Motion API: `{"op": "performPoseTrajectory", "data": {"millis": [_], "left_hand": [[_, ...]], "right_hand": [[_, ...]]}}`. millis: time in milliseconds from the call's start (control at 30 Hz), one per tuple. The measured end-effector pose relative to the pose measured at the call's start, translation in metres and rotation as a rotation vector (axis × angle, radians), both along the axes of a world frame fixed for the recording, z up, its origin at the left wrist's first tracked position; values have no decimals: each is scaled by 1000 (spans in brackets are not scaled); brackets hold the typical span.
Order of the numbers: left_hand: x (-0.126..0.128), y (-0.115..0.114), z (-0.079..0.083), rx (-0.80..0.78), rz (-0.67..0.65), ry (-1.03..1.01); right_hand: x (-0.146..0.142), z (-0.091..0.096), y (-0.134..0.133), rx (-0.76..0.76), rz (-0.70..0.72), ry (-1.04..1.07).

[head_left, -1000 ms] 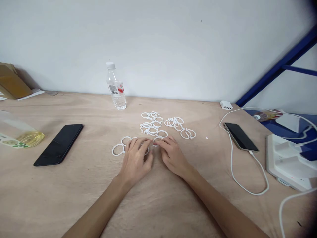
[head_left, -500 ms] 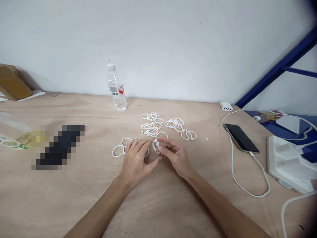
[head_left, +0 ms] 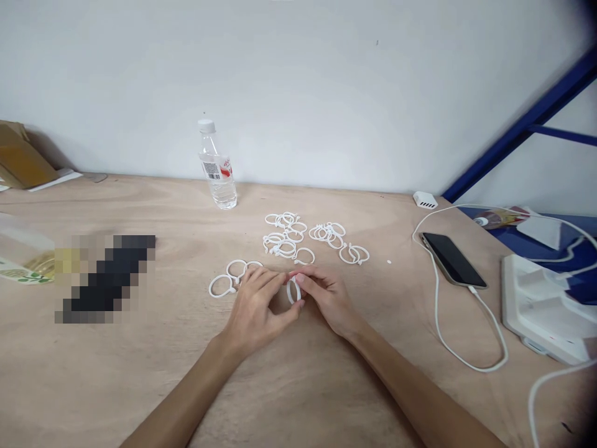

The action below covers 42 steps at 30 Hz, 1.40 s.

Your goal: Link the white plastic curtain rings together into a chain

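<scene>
Both hands meet at one white plastic curtain ring [head_left: 290,292], held upright just above the table. My left hand [head_left: 254,305] is closed round it, thumb at its lower edge and fingertips near its top. With thumb and forefinger, my right hand [head_left: 330,298] pinches the ring's top, where the small clasp is mostly hidden by the fingers. Several like rings [head_left: 220,286] lie left of and partly behind my left hand. Beyond the hands are a loose pile of rings [head_left: 283,236], a single ring [head_left: 305,256] and another cluster [head_left: 328,233] with a pair [head_left: 354,253] to its right.
A water bottle [head_left: 218,168] stands near the wall. On the right lie a phone [head_left: 453,259] with a white cable [head_left: 438,323], a charger block [head_left: 425,200] and a power strip [head_left: 536,305]. To the left are a blurred dark object [head_left: 107,274], a plastic bag [head_left: 23,249] and a cardboard box [head_left: 25,155].
The held ring's ends, apart at the top before, now appear together under my right fingers. My right thumb and forefinger have pressed in, and my left thumb now touches the ring's bottom.
</scene>
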<state>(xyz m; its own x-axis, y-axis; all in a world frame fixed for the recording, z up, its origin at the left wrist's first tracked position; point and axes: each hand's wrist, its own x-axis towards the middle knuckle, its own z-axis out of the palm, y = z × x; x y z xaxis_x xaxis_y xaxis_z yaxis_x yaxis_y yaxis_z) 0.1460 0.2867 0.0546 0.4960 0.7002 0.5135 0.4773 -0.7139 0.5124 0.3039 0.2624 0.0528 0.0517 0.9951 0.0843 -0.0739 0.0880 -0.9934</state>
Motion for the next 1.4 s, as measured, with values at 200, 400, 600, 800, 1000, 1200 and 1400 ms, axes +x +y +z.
{"op": "performPoseTrajectory", "data": {"millis": [200, 400, 600, 800, 1000, 1200, 1400], "left_hand": [[0, 0, 1, -132, -35, -17], [-4, 2, 1, -50, -8, 33], [-13, 9, -1, 135, 322, 228], [-12, 8, 3, 168, 319, 235], [-6, 5, 0, 140, 235, 180], [-7, 7, -3, 146, 211, 166], [-6, 7, -4, 152, 161, 114]], "right_hand": [[-1, 3, -1, -3, 25, -20], [-1, 0, 0, 78, -82, -232], [14, -16, 7, 224, -372, -856], [15, -18, 10, 197, -316, -980], [12, -14, 7, 268, -272, -910], [12, -15, 7, 267, -294, -836], [8, -8, 2, 246, -302, -698]]}}
